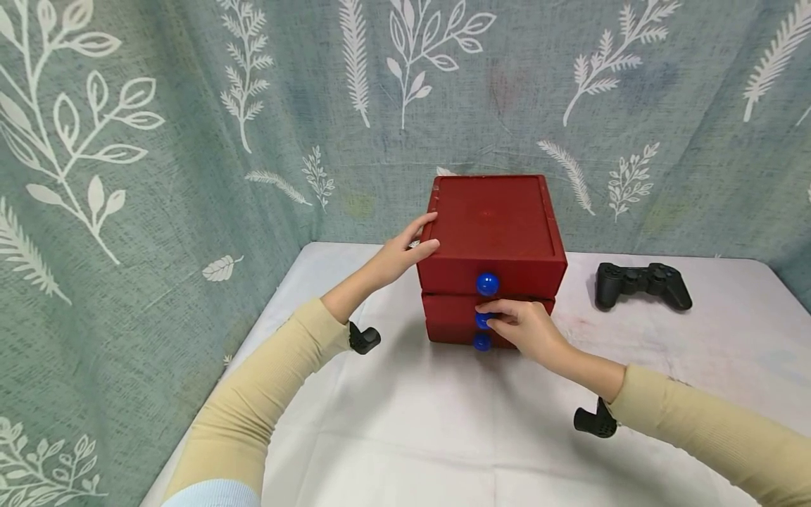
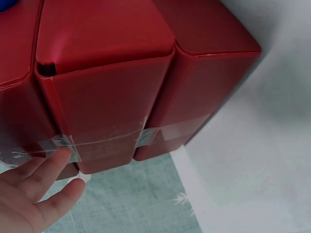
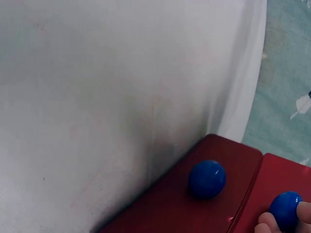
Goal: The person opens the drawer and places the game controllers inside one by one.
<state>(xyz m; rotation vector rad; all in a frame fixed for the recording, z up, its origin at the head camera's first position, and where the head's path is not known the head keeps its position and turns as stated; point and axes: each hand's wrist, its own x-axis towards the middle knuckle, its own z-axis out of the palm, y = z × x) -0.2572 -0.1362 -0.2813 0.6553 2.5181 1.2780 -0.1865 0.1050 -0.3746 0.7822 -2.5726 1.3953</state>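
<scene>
A red three-drawer cabinet (image 1: 491,211) stands on the white-covered table, one round blue knob on each drawer front. My right hand (image 1: 532,334) pinches the middle drawer knob (image 3: 285,209) between thumb and fingers. Above it is the top knob (image 1: 487,284), and below it the bottom knob (image 3: 207,179), both untouched by the hand. At the cabinet's left side, my left hand (image 1: 395,262) rests with its fingers extended along the upper edge. In the left wrist view, clear tape (image 2: 104,145) runs across the cabinet's side near those fingers. All the drawers look closed or nearly so.
To the right of the cabinet lies a black game controller (image 1: 643,283). A green curtain (image 1: 380,176) with white leaf prints hangs behind and along the left of the table (image 1: 405,429). Small black devices (image 1: 595,421) are worn at both wrists.
</scene>
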